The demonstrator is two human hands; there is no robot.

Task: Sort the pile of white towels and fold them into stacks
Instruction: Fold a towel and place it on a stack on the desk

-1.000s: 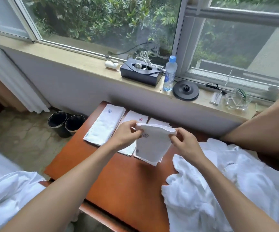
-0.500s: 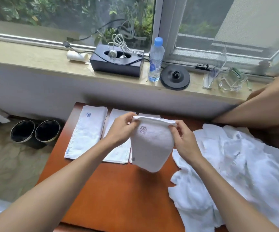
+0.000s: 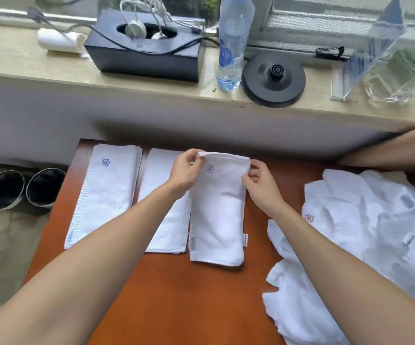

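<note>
A folded white towel (image 3: 217, 215) with a small flower emblem lies lengthwise on the orange-brown table (image 3: 181, 302). My left hand (image 3: 185, 173) pinches its far left corner and my right hand (image 3: 260, 184) pinches its far right corner. Left of it lie two folded stacks: a left stack (image 3: 104, 192) with a blue flower emblem and a middle stack (image 3: 162, 205) partly under my left arm. The loose pile of white towels (image 3: 365, 240) spreads over the table's right side.
On the windowsill stand a black box (image 3: 144, 49) with cables, a water bottle (image 3: 231, 43), a black kettle base (image 3: 273, 78) and clear acrylic holders (image 3: 380, 68). Two dark bins (image 3: 24, 189) sit on the floor left of the table. Another person's arm (image 3: 395, 148) lies at the right.
The towel hung in the air between my hands; now it lies flat on the table beside the middle stack. My head has come closer and tilted down.
</note>
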